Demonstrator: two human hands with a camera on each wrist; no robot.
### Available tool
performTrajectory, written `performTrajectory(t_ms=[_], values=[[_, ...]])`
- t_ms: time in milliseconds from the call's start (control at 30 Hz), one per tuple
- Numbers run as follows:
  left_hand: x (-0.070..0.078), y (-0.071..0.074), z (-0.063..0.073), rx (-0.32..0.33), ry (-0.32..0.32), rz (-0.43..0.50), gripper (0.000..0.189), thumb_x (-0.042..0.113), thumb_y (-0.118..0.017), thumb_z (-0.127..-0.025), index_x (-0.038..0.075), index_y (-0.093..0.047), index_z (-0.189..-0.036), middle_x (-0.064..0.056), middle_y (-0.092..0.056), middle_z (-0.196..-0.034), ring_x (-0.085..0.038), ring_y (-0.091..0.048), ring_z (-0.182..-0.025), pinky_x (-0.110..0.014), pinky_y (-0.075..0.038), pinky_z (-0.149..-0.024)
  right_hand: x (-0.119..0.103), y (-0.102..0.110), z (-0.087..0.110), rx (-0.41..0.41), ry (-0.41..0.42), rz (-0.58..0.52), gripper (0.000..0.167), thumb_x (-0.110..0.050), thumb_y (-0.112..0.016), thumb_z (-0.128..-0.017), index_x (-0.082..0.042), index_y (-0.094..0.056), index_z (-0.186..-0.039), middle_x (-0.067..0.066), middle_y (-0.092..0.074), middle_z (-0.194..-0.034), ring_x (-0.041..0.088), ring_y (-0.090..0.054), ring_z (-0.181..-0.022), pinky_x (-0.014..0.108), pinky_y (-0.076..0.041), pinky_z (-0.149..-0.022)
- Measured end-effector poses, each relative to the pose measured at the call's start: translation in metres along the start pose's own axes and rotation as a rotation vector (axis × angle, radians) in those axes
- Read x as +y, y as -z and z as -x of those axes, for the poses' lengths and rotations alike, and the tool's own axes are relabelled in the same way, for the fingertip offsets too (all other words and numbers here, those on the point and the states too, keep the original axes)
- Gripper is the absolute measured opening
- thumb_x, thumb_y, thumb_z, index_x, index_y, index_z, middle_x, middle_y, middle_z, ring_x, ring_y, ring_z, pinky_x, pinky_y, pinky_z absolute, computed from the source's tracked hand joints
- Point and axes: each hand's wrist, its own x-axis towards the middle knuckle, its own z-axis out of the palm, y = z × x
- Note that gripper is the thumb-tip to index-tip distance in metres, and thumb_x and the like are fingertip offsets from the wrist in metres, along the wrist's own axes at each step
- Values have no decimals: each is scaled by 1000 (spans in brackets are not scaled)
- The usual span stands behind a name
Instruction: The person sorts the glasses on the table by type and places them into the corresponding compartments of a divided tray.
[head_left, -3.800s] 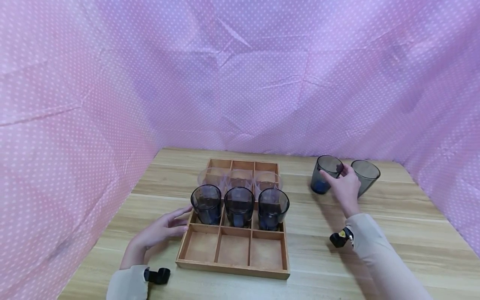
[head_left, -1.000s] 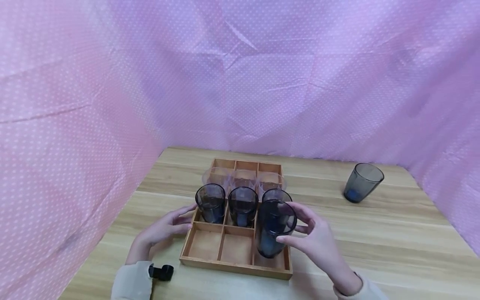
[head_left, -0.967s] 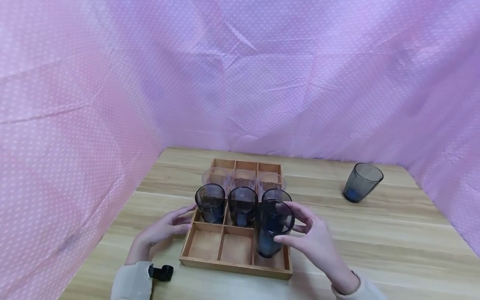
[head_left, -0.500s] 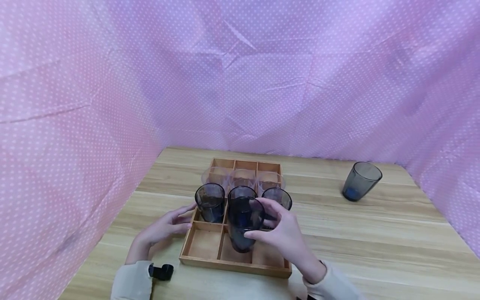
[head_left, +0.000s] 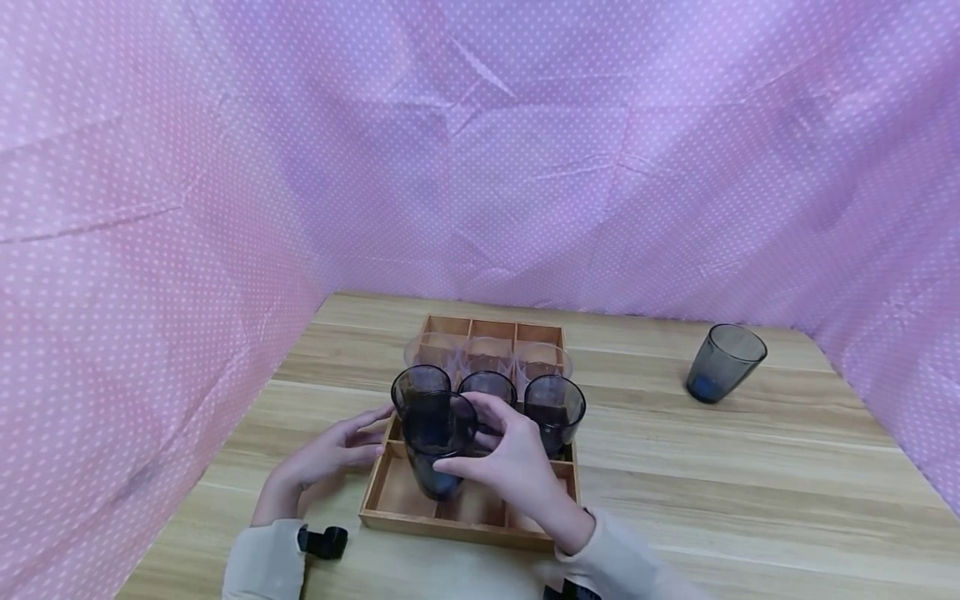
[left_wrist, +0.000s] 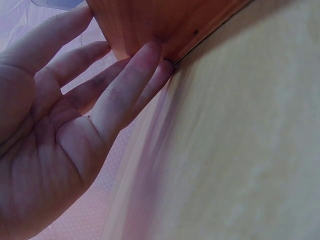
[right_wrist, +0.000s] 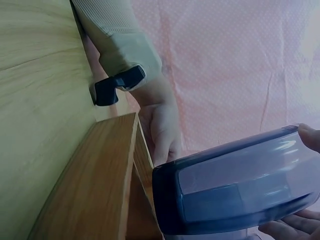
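Observation:
My right hand (head_left: 517,467) grips a dark grey tumbler (head_left: 429,471) near its rim, thumb on the near side, over the front-left compartment of a wooden divided tray (head_left: 457,530). In the right wrist view that tumbler (right_wrist: 230,190) has its thick base close to the tray's wall (right_wrist: 90,175). My left hand (head_left: 326,454), fingers mostly straight, rests its fingertips against the tray's left side, as the left wrist view shows too, with the hand (left_wrist: 55,135) at the tray's corner. Behind the held tumbler, a row of dark tumblers fills the second row: left (head_left: 412,379), middle (head_left: 487,383) and right (head_left: 555,408).
Clear plastic cups, left (head_left: 431,352), middle (head_left: 486,354) and right (head_left: 542,358), stand in the row beyond the dark tumblers. One more grey tumbler (head_left: 723,362) stands at the right back of the wood-grain table (head_left: 712,467). Pink dotted cloth (head_left: 480,208) hangs around it.
My right hand has brought the tumbler from the table's right side to the tray's front row, then shifted it left across right and middle compartments to the left one. My left hand stays put.

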Motion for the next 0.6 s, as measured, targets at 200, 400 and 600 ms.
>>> performTrajectory(t_ms=[200, 400, 600], values=[[-1, 0, -1, -10, -20, 47, 67, 18, -55, -99, 0, -20, -153, -32, -23, -155, -54, -31, -136, -26, -50, -98, 2, -14, -3, -47, 26, -32, 70, -16, -89, -67, -10, -58, -129, 6, -67, -123, 22, -61, -118, 29, -55, -93], [-3, 1, -1, 0, -39, 39, 67, 18, -58, -97, -2, -24, -151, -33, -34, -149, -48, -38, -134, -16, -46, -94, 1, -24, -6, -50, 25, -43, 70, -17, -90, -66, -13, -58, -129, 4, -67, -122, 18, -60, -119, 26, -54, -93], [-2, 1, -2, 11, -38, 15, 64, 19, -59, -96, -1, -29, -150, -29, -32, -152, -44, -42, -132, -16, -45, -95, 4, -29, -5, -57, 28, -34, 70, -16, -90, -65, -12, -59, -127, 5, -67, -123, 19, -61, -119, 28, -54, -94]])
